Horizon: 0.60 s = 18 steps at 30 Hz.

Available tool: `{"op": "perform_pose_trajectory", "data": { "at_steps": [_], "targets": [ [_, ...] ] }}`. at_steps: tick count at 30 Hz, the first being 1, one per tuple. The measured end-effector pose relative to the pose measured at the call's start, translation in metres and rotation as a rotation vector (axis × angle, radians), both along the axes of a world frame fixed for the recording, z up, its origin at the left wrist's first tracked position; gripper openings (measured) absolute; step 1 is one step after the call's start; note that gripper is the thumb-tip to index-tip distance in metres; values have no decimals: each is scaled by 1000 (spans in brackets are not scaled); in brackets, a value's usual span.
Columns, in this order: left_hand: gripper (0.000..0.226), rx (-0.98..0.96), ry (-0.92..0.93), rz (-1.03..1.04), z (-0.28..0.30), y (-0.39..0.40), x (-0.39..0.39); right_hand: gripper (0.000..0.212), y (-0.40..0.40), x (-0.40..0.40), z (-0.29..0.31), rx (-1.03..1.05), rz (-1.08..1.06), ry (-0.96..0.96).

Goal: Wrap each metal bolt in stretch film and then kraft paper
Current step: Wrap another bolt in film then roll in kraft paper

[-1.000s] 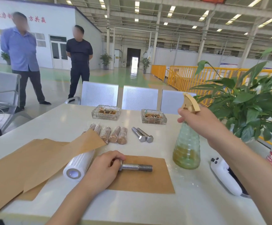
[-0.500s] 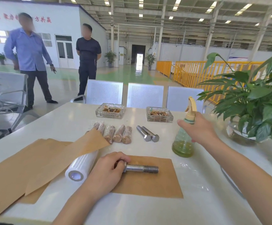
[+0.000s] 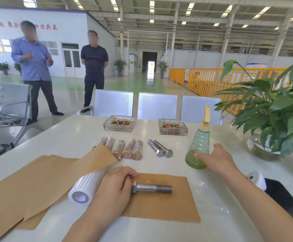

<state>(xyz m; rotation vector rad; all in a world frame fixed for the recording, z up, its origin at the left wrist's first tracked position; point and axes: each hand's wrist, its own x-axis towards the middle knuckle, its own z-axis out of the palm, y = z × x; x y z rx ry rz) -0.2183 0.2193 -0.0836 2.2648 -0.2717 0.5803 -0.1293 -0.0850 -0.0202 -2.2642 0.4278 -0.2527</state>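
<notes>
Bolt on kraft sheet, bottle at right hand.
Your left hand (image 3: 115, 187) pinches the bolt (image 3: 151, 188) head, lying on the kraft paper sheet (image 3: 170, 205); your right hand (image 3: 218, 158), fingers relaxed, touches the unlabelled spray bottle (image 3: 199, 149).

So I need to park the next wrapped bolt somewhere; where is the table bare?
Bare table lies left of the wrapped bolts and behind the paper sheets. Another strip runs between the sheet under the bolt and the phone. It is crowded from the ashtrays to the spray bottle.
</notes>
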Motion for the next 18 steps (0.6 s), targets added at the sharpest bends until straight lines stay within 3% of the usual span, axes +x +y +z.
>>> {"op": "perform_pose_trajectory", "data": {
  "at_steps": [3,6,11,14,18],
  "targets": [
    [31,80,-29,25,1,1,4,47,10,-33,-9,-138,-42,-146],
    [34,205,-13,22,11,-2,16,25,36,-52,-15,-103,154,-269],
    [38,380,202,9,27,-12,37,32,67,-44,-28,-320,529,-19],
    [33,500,246,17,28,-13,42,35,73,-35,-27,-464,578,79],
    [34,561,274,52,28,-12,47,18,80,-28,-16,-497,564,104]
  ]
}}
